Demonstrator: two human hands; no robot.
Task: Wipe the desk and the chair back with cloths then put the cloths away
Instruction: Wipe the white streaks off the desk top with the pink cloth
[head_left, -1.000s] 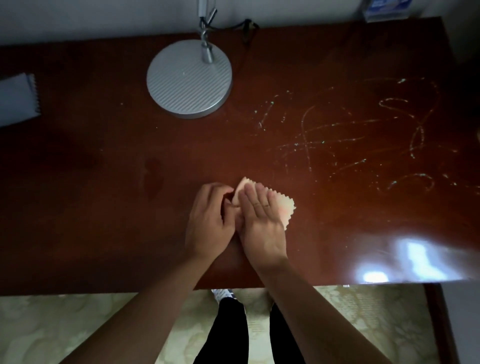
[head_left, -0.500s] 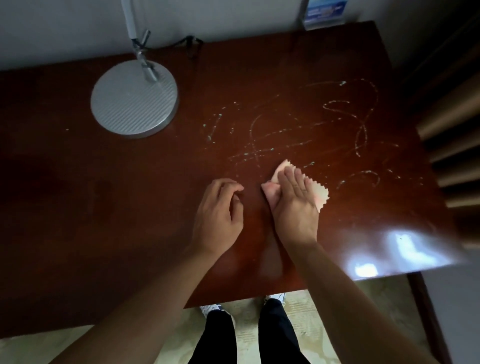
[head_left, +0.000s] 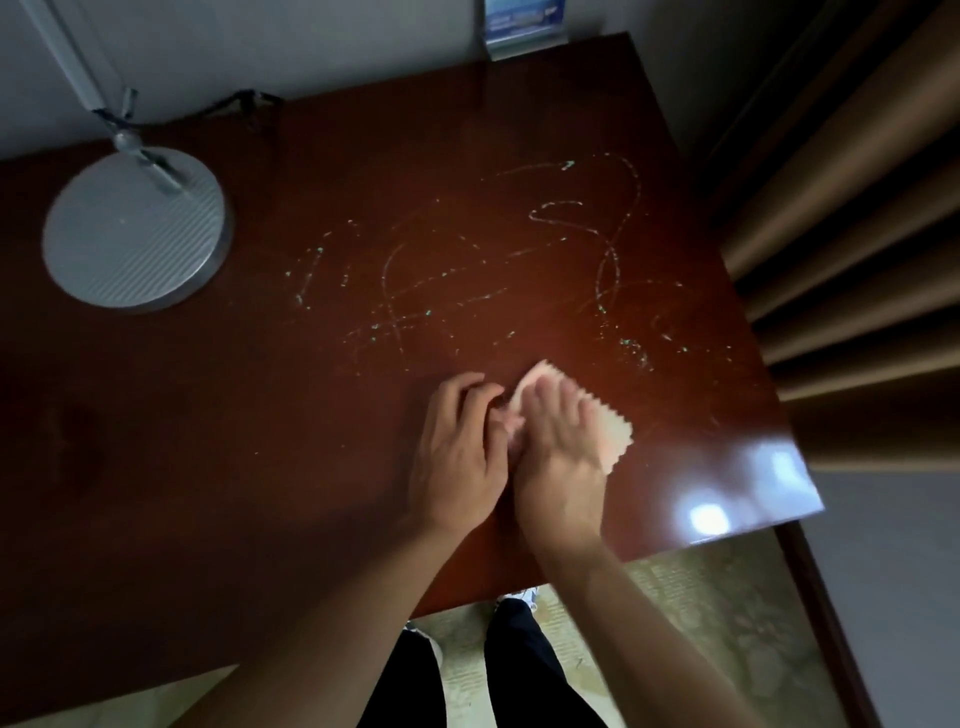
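Both hands (head_left: 511, 447) on cloth (head_left: 615, 436) | pale pink, zigzag-edged, flat

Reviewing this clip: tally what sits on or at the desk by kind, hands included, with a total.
Hands: 2, the left hand and the right hand, both at the cloth
Cloths: 1, the pink cloth under the right hand
Lamps: 1, the lamp with its round grey base
Blue cards at the wall: 1, the card
Total: 5

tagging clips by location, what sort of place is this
Probably a bedroom or hotel room: a dark wooden desk with a desk lamp, heavy curtains beside it, and patterned carpet underfoot.
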